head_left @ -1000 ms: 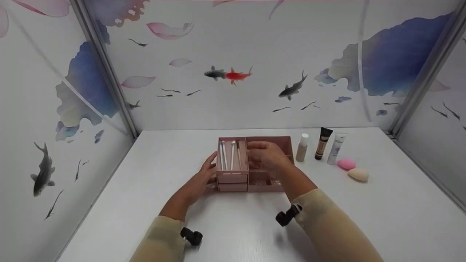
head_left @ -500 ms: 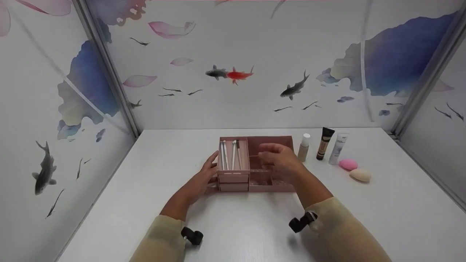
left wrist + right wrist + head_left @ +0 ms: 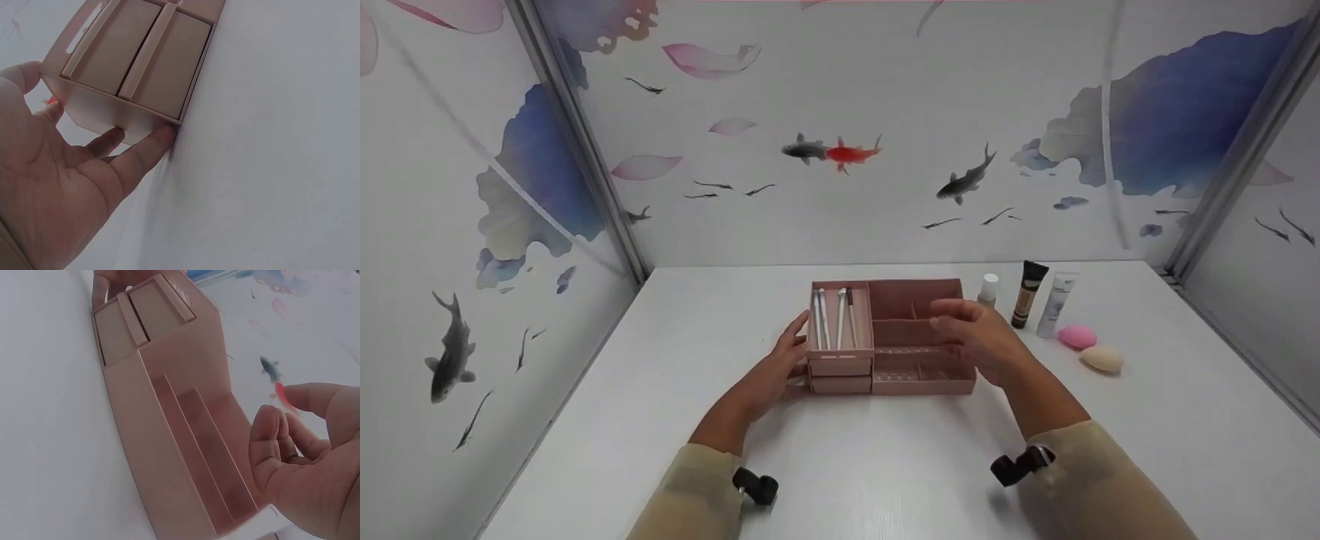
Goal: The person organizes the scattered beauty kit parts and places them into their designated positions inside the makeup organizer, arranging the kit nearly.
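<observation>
A pink organizer box (image 3: 922, 388) with two drawers on its left side stands on the white table. My left hand (image 3: 769, 373) rests against its left wall; in the left wrist view the fingertips (image 3: 152, 143) touch the lower side and the thumb is at the upper corner. Several slim white sticks, like makeup brushes (image 3: 840, 319), and a dark-tipped one lie in the top left tray. My right hand (image 3: 979, 337) hovers over the right edge of the divided compartments, fingers loosely curled with nothing between them. The right wrist view shows bare dividers (image 3: 194, 444).
Right of the box stand a white-capped bottle (image 3: 988, 289), partly hidden by my right hand, a black-capped tube (image 3: 1027, 296) and a white tube (image 3: 1057, 304). A pink sponge (image 3: 1078, 337) and a beige sponge (image 3: 1102, 359) lie in front of them. Printed wall panels enclose the table.
My right hand has moved right, away from the brush tray, uncovering more of the right compartments. A dark-tipped stick now shows in the tray. The left hand stays at the box's side.
</observation>
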The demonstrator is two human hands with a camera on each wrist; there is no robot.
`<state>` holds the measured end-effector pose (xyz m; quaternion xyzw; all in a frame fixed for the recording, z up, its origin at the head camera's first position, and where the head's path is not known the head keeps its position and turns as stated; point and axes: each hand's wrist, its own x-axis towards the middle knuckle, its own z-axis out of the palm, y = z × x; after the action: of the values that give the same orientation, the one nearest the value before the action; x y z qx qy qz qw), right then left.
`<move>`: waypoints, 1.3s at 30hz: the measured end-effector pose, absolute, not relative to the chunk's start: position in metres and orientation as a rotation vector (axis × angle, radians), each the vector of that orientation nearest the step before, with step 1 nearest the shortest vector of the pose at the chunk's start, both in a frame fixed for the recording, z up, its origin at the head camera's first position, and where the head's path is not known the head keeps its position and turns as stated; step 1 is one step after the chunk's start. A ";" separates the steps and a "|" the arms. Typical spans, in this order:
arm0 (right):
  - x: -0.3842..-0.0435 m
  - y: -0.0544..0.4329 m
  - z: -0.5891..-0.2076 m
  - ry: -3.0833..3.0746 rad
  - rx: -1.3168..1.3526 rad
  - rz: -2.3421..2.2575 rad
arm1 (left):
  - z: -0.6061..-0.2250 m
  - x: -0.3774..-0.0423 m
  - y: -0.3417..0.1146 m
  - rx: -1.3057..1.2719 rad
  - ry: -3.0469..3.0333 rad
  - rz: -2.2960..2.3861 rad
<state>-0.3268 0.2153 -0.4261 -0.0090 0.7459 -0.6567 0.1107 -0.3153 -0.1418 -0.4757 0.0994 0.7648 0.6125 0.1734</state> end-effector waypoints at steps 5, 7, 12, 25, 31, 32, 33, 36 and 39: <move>-0.323 0.241 -0.425 2.218 -0.012 -1.939 | -0.476 -0.316 -0.141 0.288 2.140 1.755; -0.322 0.251 -0.426 2.215 -0.008 -1.952 | -0.476 -0.316 -0.141 0.295 2.148 1.747; -0.318 0.273 -0.426 2.231 0.021 -1.959 | -0.478 -0.316 -0.143 0.302 2.168 1.729; -0.310 0.322 -0.420 2.366 0.157 -1.879 | -0.477 -0.315 -0.141 0.261 2.189 1.731; -0.307 0.348 -0.422 2.379 0.234 -1.878 | -0.477 -0.314 -0.140 0.285 2.182 1.724; -0.307 0.353 -0.423 2.383 0.255 -1.878 | -0.476 -0.314 -0.140 0.285 2.175 1.729; -0.307 0.358 -0.424 2.386 0.280 -1.878 | -0.476 -0.314 -0.140 0.289 2.171 1.732; -0.308 0.371 -0.429 2.398 0.361 -1.889 | -0.475 -0.315 -0.141 0.293 2.168 1.733; -0.309 0.380 -0.433 2.402 0.426 -1.911 | -0.475 -0.315 -0.143 0.293 2.172 1.724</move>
<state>-0.3087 0.3797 -0.4327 0.1376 0.7749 -0.6165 0.0210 -0.3151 -0.1431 -0.4753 0.1036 0.7669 0.6086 0.1756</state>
